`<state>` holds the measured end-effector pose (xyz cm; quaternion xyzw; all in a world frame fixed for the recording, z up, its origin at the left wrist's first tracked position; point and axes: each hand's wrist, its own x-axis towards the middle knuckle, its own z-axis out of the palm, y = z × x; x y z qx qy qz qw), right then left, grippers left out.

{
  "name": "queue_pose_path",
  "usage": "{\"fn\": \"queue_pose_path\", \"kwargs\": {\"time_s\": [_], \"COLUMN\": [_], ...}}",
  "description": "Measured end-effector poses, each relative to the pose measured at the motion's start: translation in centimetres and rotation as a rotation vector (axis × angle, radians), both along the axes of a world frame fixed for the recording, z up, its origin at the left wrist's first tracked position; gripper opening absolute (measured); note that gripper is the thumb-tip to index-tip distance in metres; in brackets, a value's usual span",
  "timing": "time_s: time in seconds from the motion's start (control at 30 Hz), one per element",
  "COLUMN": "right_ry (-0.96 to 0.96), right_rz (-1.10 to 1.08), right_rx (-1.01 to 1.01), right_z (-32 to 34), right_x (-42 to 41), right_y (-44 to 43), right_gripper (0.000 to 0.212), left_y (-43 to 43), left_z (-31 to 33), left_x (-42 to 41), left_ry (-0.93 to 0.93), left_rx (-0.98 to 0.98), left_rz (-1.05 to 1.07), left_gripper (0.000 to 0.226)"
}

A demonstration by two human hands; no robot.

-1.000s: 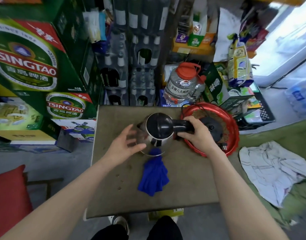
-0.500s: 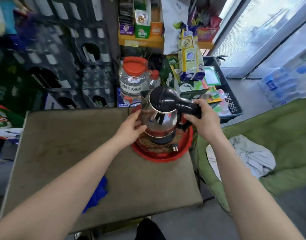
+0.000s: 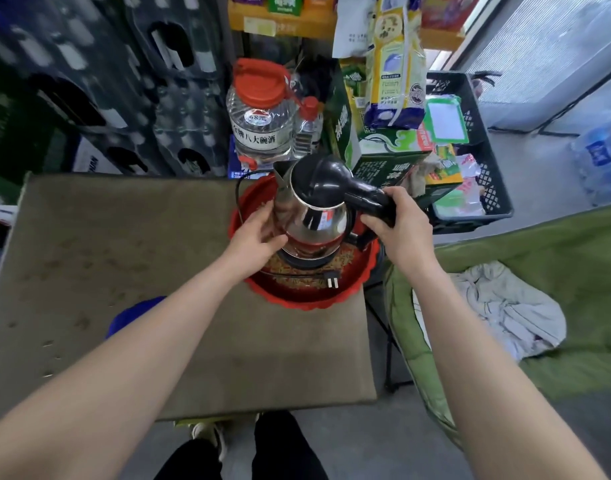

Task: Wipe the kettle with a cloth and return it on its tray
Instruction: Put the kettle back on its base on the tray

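At lower left of the frame, the blue cloth lies on the table, half hidden by our forearm. At centre, our left hand cups the kettle with fingers spread; our right hand is clenched round its handle. We judge the return is under way: next, seat the kettle on the black base in the red tray (its plug lies loose inside). Behind stands a red-capped jug of clear liquid.

both forearms are bare to the frame's edge, with no sleeve, watch or ring in sight on the left hand or the right hand. the fingernails look short and unpainted. below the table, dark trousers cover the legs, and a pale shoe, possibly with a yellow-green edge, shows beside them.
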<state>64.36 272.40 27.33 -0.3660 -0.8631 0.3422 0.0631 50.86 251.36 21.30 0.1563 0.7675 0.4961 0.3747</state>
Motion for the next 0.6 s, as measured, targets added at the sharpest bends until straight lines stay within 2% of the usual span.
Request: {"fn": "queue_pose_path", "kwargs": {"time_s": [0.1, 0.2, 0.27, 0.37, 0.6], "right_ry": [0.027, 0.031, 0.028, 0.035, 0.047], "right_rz": [-0.003, -0.039, -0.059, -0.116, -0.155], "right_rx": [-0.013, -0.131, -0.208, -0.233, -0.201], "right_z": [-0.3, -0.8, -1.7, -2.7, -3.3], "right_x": [0.1, 0.4, 0.7, 1.4, 3.4], "right_y": [0.3, 0.7, 0.8, 0.7, 0.0], "right_gripper": [0.040, 0.046, 0.035, 0.022, 0.021], "left_y": [0.1, -0.3, -0.6, -0.6, -1.0], "left_z": [-0.3, -0.6, -0.9, -1.0, -1.0], "left_x": [0.1, 0.1, 0.1, 0.5, 1.5], "left_ry": [-0.003, -0.012, -0.005, 0.008, 0.043], "left_rx": [0.019, 0.031, 0.042, 0.068, 0.076], "left_rz": [0.029, 0.036, 0.034, 0.031, -0.031], "left_gripper": [0.078, 0.081, 0.081, 0.079, 0.082]}}
